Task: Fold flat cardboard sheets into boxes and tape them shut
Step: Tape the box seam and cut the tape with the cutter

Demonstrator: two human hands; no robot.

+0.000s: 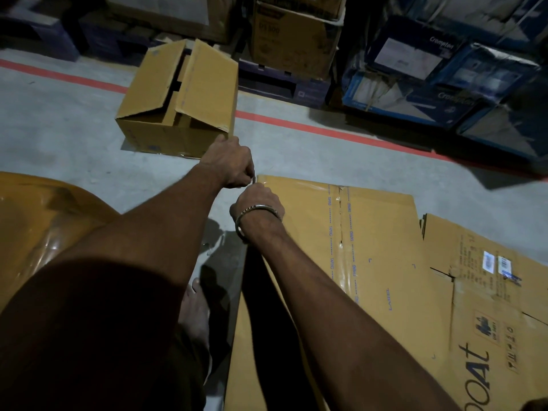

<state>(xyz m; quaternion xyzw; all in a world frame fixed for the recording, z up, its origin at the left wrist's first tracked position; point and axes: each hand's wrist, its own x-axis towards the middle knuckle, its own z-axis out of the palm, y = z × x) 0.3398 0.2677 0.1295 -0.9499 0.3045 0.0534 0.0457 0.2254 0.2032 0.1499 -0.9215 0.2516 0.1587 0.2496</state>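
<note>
A large brown cardboard box [382, 232] lies in front of me with a taped seam [341, 232] running across its top. Both my hands meet at its far left corner. My left hand [229, 164] has its fingers curled and pinches a thin grey strip [254, 180], which looks like tape, just off that corner. My right hand [259, 203], with a metal bracelet on the wrist, curls its fingers over the corner edge; its fingertips are hidden. A second, flat cardboard sheet [486, 298] with printed labels lies to the right.
A smaller cardboard box [178, 114] with open flaps stands on the grey floor beyond my hands. A red floor line [326, 130] runs behind it. Stacked cartons [444, 69] line the back. More brown cardboard under shiny film [38, 221] lies at left. My bare foot [195, 310] is beside the box.
</note>
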